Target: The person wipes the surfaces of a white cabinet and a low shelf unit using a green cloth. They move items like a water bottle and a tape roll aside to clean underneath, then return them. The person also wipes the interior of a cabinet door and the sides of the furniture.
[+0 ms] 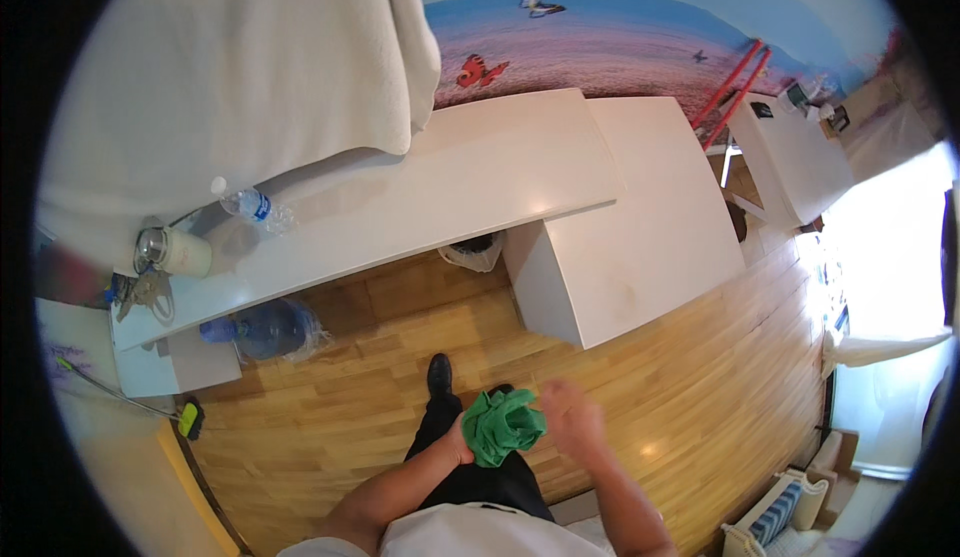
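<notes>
A crumpled green cloth (500, 429) is bunched up in front of my body, over my dark trousers. My left hand (462, 443) is closed around its left side, and the cloth hides most of the fingers. Just to the right of the cloth, apart from it, my right hand (572, 419) is raised. Motion blurs it, so its fingers cannot be made out.
A long white desk (400, 202) with a lower white cabinet (640, 237) stands ahead. On the desk are a small plastic bottle (255, 207) and a lidded jar (175, 251). Below are a large water bottle (268, 330) and a lined bin (472, 251). A broom (190, 419) leans left.
</notes>
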